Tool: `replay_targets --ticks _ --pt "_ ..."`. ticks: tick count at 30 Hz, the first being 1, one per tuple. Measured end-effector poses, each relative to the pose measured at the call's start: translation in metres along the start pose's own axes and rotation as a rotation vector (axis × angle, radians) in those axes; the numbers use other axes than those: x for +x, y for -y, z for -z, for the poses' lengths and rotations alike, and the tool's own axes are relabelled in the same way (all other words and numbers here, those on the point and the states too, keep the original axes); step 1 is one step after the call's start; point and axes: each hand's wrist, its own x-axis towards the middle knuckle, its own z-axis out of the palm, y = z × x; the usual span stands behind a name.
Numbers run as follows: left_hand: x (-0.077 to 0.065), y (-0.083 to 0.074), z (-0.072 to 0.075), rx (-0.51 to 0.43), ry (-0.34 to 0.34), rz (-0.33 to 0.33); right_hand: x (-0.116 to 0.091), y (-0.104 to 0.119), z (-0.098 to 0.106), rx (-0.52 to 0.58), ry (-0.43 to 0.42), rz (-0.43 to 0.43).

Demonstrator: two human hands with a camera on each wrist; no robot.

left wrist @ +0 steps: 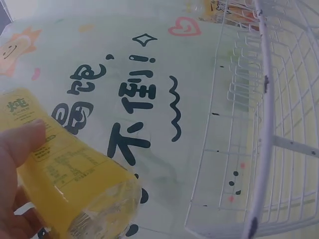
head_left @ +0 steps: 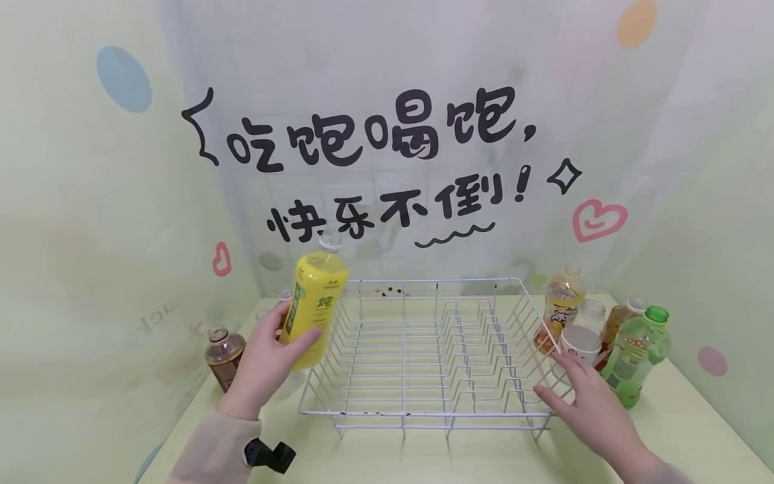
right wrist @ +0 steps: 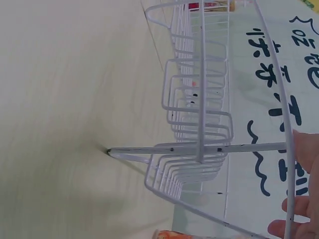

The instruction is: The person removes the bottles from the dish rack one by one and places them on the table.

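Observation:
My left hand (head_left: 269, 356) grips a yellow-labelled drink bottle (head_left: 320, 296) with its thumb across the label. The bottle is held slightly tilted, neck up, above the left side of a white wire dish rack (head_left: 402, 413). In the left wrist view, the clear base of the yellow bottle (left wrist: 75, 174) points toward the rack's side. My right hand (head_left: 595, 410) is at the rack's right rim, fingers extended and thumb to the inner side. In the right wrist view, the fingertips (right wrist: 286, 226) overlap the rim wire.
Right of the rack stand an orange-labelled bottle (head_left: 565, 296), a clear wide-mouthed container (head_left: 583, 336), a brown bottle (head_left: 623, 316) and a green bottle (head_left: 641, 356). A dark brown bottle (head_left: 224, 349) stands at the left, with others partly behind my left hand. A printed wall (head_left: 387, 54) rises behind.

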Motion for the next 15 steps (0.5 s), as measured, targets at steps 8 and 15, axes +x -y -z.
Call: replay_targets --ticks 8,15 --pt "-0.027 0.018 0.010 -0.077 -0.065 0.064 -0.010 -0.007 -0.009 0.081 0.069 -0.055" --pt "-0.042 0.034 0.018 -0.147 -0.127 0.091 -0.011 -0.009 -0.013 0.084 0.081 -0.057"
